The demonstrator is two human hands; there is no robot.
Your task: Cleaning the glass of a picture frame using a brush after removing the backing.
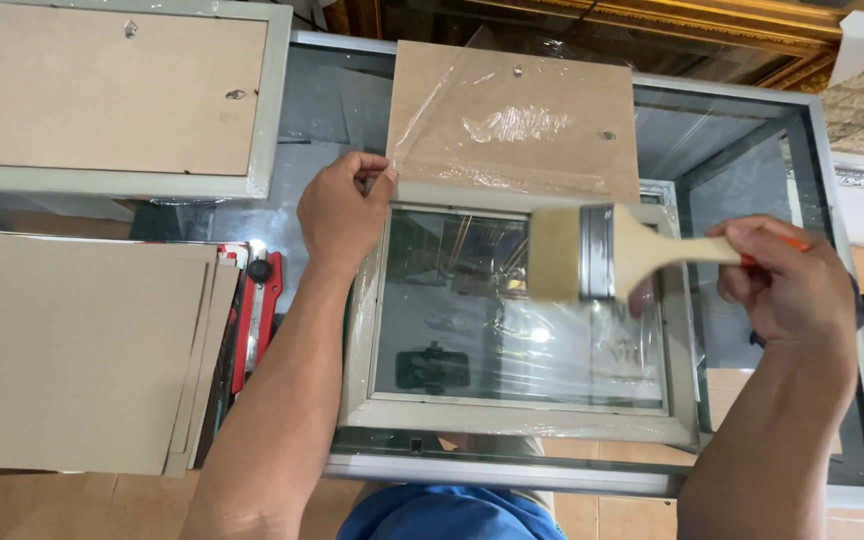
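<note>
The picture frame (pixel 522 420) lies flat on the glass tabletop (pixel 852 440), right in the middle, with shiny plastic wrap around it. You can see through its glass. A stack of big brown cardboard sheets (pixel 72 350) lies to the left. Another frame (pixel 117 95) lies face down at the top left. A brown backing board (pixel 517 120), also in plastic, lies just above the middle frame and touches its top edge. The person's left hand (pixel 340 212) pinches the top left corner of the frame, its grip closed there. The right hand (pixel 792 285) has its grip closed around a wide paintbrush (pixel 602 252), whose bristles hover over the glass. A red cutter (pixel 257 310) peeks out beside the cardboard.
</note>
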